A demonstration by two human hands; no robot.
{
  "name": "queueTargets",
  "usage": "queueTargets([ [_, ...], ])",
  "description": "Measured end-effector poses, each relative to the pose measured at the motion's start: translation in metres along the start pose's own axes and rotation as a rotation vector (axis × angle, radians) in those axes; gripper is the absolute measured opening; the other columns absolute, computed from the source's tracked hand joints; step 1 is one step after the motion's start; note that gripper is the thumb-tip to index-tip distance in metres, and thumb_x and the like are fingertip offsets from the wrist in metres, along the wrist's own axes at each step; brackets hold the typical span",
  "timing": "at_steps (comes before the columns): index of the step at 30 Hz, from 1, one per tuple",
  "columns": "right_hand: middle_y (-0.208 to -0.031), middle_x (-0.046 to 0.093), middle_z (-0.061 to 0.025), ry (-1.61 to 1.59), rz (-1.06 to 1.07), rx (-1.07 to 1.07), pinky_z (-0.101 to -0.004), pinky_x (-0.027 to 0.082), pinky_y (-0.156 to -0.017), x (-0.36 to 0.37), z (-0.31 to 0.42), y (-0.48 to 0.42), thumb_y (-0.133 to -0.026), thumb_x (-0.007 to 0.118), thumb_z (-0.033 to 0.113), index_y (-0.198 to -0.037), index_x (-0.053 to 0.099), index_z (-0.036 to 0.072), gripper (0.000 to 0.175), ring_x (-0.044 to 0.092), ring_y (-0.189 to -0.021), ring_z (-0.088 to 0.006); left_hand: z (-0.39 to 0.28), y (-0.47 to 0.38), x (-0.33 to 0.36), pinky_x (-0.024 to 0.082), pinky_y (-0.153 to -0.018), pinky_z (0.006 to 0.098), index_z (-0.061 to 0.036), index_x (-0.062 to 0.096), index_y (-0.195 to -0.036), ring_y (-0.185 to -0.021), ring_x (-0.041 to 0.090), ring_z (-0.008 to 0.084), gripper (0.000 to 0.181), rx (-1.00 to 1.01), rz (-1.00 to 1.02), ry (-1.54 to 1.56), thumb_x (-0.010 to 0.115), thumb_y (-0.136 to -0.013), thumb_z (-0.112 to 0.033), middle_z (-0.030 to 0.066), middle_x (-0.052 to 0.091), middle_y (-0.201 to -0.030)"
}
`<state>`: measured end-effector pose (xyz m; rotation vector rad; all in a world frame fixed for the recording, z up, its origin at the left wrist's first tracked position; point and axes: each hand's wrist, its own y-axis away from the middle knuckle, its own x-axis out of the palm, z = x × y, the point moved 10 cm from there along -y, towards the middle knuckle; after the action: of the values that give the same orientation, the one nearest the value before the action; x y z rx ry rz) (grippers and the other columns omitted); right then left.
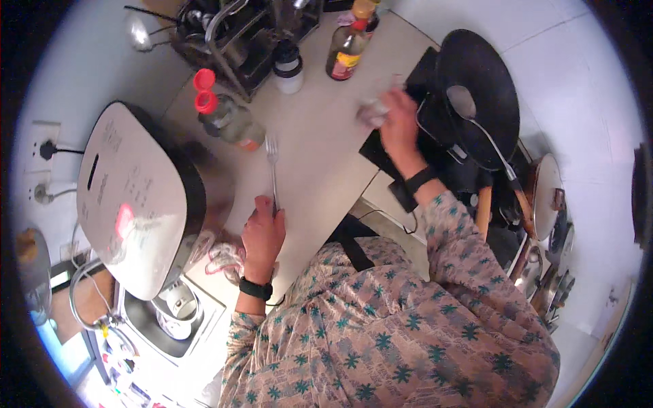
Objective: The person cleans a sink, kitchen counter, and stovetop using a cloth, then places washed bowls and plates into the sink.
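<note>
My left hand (262,234) grips a metal fork (272,158) by its handle, the tines pointing away from me over the pale countertop (316,153). Close beside that wrist lies a crumpled red-and-white piece (224,259), cloth or packaging. Over the counter's right side, my right hand (400,122) is closed around a crumpled whitish wad (373,112); motion blur hides what it is made of. Just right of this hand stands a black wok or deep pan (490,76) with a wooden-handled metal ladle (463,102) resting inside.
A red-capped bottle (234,122) stands beyond the fork, its cap flipped up. Farther back are a dark-lidded jar (289,76), a sauce bottle (347,56) and a utensil rack (245,56). A large pale-lidded appliance (137,199) is at left, above a sink (153,326) holding dishes.
</note>
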<state>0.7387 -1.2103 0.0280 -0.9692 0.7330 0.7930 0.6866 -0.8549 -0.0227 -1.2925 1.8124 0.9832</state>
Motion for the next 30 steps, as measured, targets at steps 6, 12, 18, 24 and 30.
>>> queueTargets([
  [6, -0.136, 0.043, -0.0284, 0.000, 0.090, -0.118, -0.0502, 0.035, -0.106, 0.038, 0.006, 0.027, -0.078, 0.061, 0.002, -0.128, 0.047, -0.003, 0.052, 0.043, -0.123, -0.0456, 0.015, -0.002, 0.001, 0.052, -0.070, 0.0532, -0.0078, 0.048, -0.102, -0.080, 0.065, 0.0423, 0.022, -0.036, 0.036, 0.013, 0.059, -0.088, -0.021, 0.0198, 0.067, -0.084],
  [12, -0.133, 0.051, -0.0208, -0.352, 0.364, -0.224, -0.0438, 0.042, -0.104, 0.067, 0.093, 0.074, -0.078, 0.058, -0.003, -0.122, 0.056, 0.005, 0.044, 0.048, -0.123, -0.0400, 0.024, 0.009, 0.003, 0.052, -0.069, 0.0539, -0.0060, 0.053, -0.095, -0.077, 0.066, 0.0430, 0.021, -0.141, 0.082, -0.020, 0.057, -0.087, -0.025, 0.0208, 0.067, -0.080],
  [18, -0.120, 0.061, -0.0179, -0.547, 0.348, -0.244, -0.0418, 0.045, -0.100, 0.061, 0.112, 0.022, -0.077, 0.056, -0.006, -0.113, 0.061, 0.005, 0.039, 0.054, -0.116, -0.0379, 0.045, 0.033, -0.011, 0.053, -0.066, 0.0540, -0.0074, 0.057, -0.089, -0.071, 0.065, 0.0436, 0.019, -0.201, 0.017, -0.040, 0.057, -0.087, -0.026, 0.0197, 0.066, -0.072],
  [24, -0.113, 0.063, -0.0186, -0.203, 0.446, -0.252, -0.0446, 0.048, -0.092, 0.096, 0.093, 0.000, -0.079, 0.062, 0.006, -0.110, 0.061, 0.004, 0.031, 0.058, -0.106, -0.0384, 0.053, 0.042, -0.011, 0.053, -0.063, 0.0539, -0.0094, 0.055, -0.097, -0.071, 0.066, 0.0421, 0.021, -0.198, -0.018, -0.052, 0.060, -0.087, -0.027, 0.0209, 0.067, -0.074],
  [30, -0.102, 0.066, -0.0160, -0.506, 0.053, 0.113, -0.0404, 0.050, -0.084, 0.007, 0.064, -0.049, -0.082, 0.070, 0.018, -0.110, 0.063, 0.004, 0.032, 0.062, -0.096, -0.0331, 0.040, 0.047, -0.025, 0.052, -0.060, 0.0502, -0.0102, 0.055, -0.102, -0.068, 0.066, 0.0404, 0.024, -0.198, -0.048, 0.014, 0.064, -0.086, -0.024, 0.0170, 0.066, -0.068],
])
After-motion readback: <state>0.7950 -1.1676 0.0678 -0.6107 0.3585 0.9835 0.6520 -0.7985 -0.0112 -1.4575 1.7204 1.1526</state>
